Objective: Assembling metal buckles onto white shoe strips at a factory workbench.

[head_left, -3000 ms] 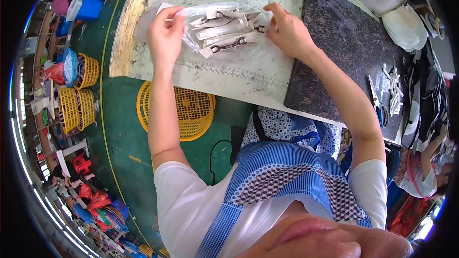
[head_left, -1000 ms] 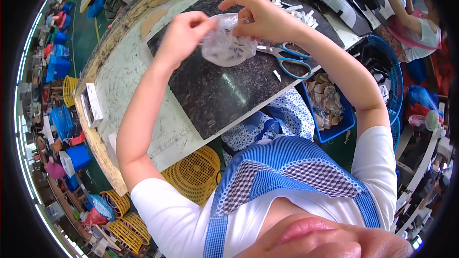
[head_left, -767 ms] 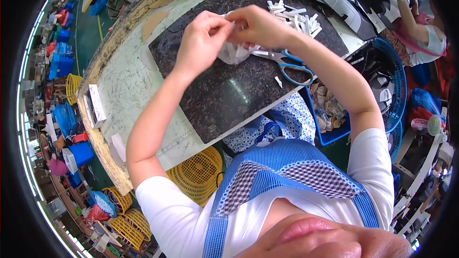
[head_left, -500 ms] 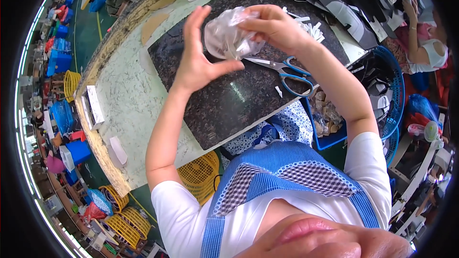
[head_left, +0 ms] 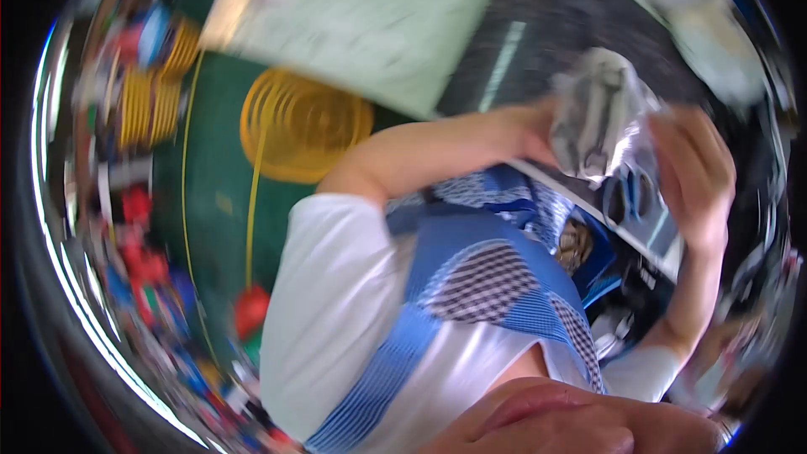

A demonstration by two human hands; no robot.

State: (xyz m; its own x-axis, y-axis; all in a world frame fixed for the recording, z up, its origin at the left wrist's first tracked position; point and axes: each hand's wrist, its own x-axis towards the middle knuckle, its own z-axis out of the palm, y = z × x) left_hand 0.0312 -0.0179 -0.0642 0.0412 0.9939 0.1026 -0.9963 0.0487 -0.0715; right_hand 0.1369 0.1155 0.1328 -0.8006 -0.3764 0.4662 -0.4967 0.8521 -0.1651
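Note:
A crumpled clear plastic bag point(head_left: 595, 118) with pale contents that I cannot make out is raised between my hands over the dark slab point(head_left: 546, 34). My left hand point(head_left: 531, 133) grips the bag's left side, its fingers partly behind it. On the other side my right hand point(head_left: 699, 170) has its fingers bent against the bag's edge, smeared by motion. Just below the bag, the blue-handled scissors point(head_left: 624, 195) lie near the slab's front edge.
The slab rests on a pale worktable point(head_left: 361, 17). A yellow basket point(head_left: 307, 126) stands on the green floor, with more yellow baskets point(head_left: 151, 105) farther left. A blue bin point(head_left: 595, 254) with small pieces sits by my apron. White sheets point(head_left: 714, 46) lie at the upper right.
The view has swung left and blurred, so the table appears turned. My left hand, spread beside the bag before, now holds it. The bag has come nearer to me.

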